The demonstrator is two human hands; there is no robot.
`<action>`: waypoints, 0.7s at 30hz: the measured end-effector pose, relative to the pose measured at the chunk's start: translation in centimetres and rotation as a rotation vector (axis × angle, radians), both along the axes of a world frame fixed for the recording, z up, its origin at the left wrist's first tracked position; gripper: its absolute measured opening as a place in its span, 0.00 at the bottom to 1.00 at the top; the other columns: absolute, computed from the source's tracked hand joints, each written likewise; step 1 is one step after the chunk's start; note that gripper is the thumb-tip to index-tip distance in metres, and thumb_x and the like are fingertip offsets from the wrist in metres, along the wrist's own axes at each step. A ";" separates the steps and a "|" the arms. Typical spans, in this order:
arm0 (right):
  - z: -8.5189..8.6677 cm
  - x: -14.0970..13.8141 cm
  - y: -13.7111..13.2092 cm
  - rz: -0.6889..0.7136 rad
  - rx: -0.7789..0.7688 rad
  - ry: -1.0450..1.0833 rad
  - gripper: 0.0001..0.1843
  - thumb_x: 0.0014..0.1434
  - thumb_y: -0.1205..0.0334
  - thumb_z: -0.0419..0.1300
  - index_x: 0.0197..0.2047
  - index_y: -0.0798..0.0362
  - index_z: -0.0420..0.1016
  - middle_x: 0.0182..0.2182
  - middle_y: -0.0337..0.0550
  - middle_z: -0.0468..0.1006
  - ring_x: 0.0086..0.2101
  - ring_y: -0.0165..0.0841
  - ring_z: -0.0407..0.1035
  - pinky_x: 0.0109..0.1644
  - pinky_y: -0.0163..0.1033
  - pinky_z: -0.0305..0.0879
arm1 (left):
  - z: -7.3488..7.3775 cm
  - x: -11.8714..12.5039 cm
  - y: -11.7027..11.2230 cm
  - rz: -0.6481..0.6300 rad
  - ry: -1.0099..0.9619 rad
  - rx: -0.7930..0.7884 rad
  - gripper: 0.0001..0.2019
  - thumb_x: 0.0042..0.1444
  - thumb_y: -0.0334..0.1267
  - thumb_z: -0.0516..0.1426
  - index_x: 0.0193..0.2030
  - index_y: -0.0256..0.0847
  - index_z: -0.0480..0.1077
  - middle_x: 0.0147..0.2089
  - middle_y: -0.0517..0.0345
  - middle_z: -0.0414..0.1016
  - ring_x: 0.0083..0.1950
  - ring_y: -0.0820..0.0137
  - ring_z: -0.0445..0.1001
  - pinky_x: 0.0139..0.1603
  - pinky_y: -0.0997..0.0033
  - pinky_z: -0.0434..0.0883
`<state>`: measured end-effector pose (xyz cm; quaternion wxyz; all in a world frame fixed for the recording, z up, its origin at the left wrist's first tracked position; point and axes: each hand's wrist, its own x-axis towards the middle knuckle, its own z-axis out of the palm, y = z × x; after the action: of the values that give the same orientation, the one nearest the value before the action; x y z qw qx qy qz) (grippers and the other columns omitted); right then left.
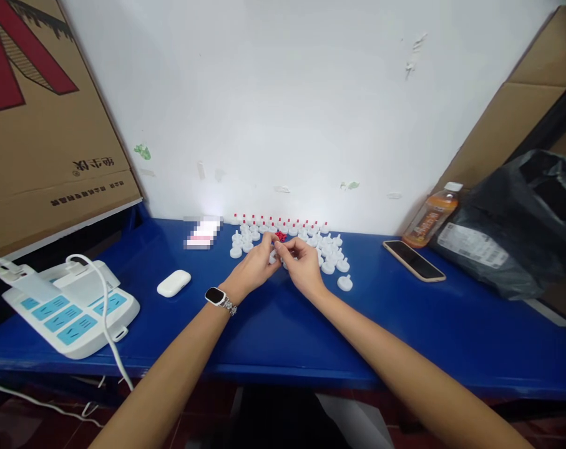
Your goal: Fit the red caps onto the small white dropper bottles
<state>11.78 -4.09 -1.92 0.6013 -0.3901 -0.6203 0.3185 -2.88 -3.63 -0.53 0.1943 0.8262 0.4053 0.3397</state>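
Indistinct small piece (274, 255) between fingers (266, 247)

2 bare forearms, uncovered to the frame's edge. Behind the left hand (253, 269), on the wrist, 1 watch (214, 295): dark square face (band silvery, maybe beaded).

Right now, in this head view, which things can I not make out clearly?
Whatever is between the left hand and right hand: head view, fingers cover it.
Pink-white item on the blue table: head view, pixelated.
Small red pieces among white plastic caps: head view, too small.
Black plastic bag: head view, cut by right edge.
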 end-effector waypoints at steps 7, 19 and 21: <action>0.0 0.2 0.4 0.087 -0.011 0.001 0.18 0.58 0.46 0.63 0.28 0.51 0.71 0.27 0.39 0.75 0.28 0.31 0.68 0.34 0.37 0.65 | -0.2 -0.2 -0.1 -0.009 -0.002 -0.011 0.15 0.64 0.38 0.51 0.55 0.43 0.54 0.47 0.49 0.76 0.49 0.59 0.77 0.48 0.62 0.70; 2.7 0.9 6.1 -0.047 0.035 -0.201 0.05 0.51 0.62 0.61 0.31 0.51 0.67 0.24 0.36 0.73 0.26 0.30 0.68 0.33 0.36 0.64 | 0.8 -3.7 1.3 0.213 0.144 0.154 0.22 0.54 0.50 0.62 0.51 0.42 0.65 0.40 0.55 0.72 0.42 0.61 0.73 0.43 0.64 0.68; 3.1 0.7 8.4 -0.075 0.040 -0.361 0.03 0.52 0.64 0.59 0.31 0.51 0.68 0.25 0.37 0.75 0.28 0.31 0.70 0.35 0.36 0.64 | 0.7 -4.9 1.8 0.226 0.199 0.063 0.17 0.53 0.50 0.63 0.44 0.42 0.69 0.37 0.56 0.72 0.37 0.64 0.72 0.37 0.66 0.66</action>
<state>12.51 4.29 1.23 0.4992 -0.4520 -0.7094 0.2082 -7.73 -1.86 0.20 0.0877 0.8107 0.5019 0.2883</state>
